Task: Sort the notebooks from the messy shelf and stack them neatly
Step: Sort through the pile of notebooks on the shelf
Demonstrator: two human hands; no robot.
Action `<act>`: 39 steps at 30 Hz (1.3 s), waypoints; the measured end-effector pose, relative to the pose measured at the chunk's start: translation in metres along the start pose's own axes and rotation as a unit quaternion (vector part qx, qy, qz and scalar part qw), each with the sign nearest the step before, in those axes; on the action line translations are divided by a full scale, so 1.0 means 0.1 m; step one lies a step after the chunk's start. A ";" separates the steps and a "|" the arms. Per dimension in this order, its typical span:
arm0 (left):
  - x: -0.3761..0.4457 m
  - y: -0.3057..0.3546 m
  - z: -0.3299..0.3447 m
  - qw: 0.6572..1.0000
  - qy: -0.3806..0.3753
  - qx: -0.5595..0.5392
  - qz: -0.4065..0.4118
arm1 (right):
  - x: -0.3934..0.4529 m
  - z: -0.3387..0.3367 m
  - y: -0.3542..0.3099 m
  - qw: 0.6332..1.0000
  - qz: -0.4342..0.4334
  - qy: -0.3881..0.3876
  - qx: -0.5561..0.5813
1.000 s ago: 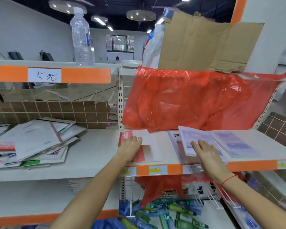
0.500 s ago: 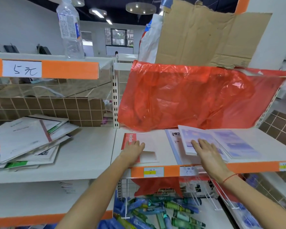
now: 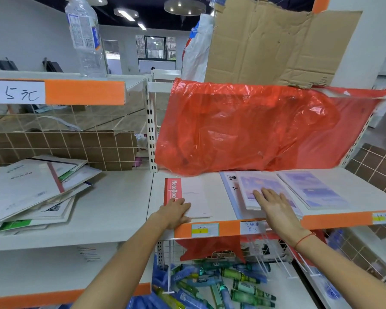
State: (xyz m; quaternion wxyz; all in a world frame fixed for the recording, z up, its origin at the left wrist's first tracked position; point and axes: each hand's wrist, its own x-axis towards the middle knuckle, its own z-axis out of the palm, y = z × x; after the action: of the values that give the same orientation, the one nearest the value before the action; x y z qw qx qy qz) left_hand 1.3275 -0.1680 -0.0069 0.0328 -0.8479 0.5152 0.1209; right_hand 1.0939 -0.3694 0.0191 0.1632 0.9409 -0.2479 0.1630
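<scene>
A white notebook with a red spine (image 3: 194, 195) lies flat on the right-hand shelf (image 3: 366, 192). My left hand (image 3: 175, 211) rests on its near left corner, fingers laid flat. Right of it, a purple-covered notebook (image 3: 261, 186) sits askew on a white one. My right hand (image 3: 274, 206) presses flat on that purple cover. Another purple notebook (image 3: 310, 189) lies beside it. A messy pile of white notebooks (image 3: 31, 190) slumps on the left shelf (image 3: 114, 204).
A red plastic sheet (image 3: 254, 128) hangs low over the back of the right shelf. Folded cardboard (image 3: 276, 43) and a clear water bottle (image 3: 85, 36) stand on the top shelves. Below, a wire basket holds several green and blue tubes (image 3: 221, 284).
My left hand has slid back toward the shelf's front edge, uncovering more of the red-spined notebook. My right hand stays pressed on the purple notebook. The view has shifted slightly.
</scene>
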 end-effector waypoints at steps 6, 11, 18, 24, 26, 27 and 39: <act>0.02 0.03 -0.01 1.000 0.014 0.015 -0.009 | -0.01 0.00 0.00 1.000 -0.001 -0.003 -0.005; 0.03 0.02 -0.03 1.000 0.004 0.017 -0.005 | -0.03 -0.02 -0.01 1.000 0.001 0.002 -0.013; 0.04 0.02 -0.06 1.000 -0.005 0.022 -0.002 | -0.05 -0.01 0.00 1.000 0.006 -0.003 -0.024; 0.04 0.02 -0.06 1.000 -0.002 0.020 0.003 | -0.05 0.02 0.01 1.000 0.005 -0.006 -0.030; 0.05 0.01 -0.06 1.000 -0.002 0.014 0.007 | -0.06 0.01 0.00 0.999 0.003 -0.002 -0.034; 0.06 0.00 -0.06 1.000 -0.004 0.008 0.009 | -0.06 0.01 0.00 0.999 0.002 -0.002 -0.036; 0.27 0.07 -0.46 0.993 0.118 0.016 -0.012 | -0.13 -0.01 0.26 0.998 0.000 0.029 -0.061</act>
State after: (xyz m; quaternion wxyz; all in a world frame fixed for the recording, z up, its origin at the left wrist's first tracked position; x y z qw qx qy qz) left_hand 1.3405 -0.2028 0.0315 -0.0133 -0.8616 0.5072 0.0118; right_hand 1.0693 -0.3852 0.0209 0.2272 0.9240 -0.2530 0.1746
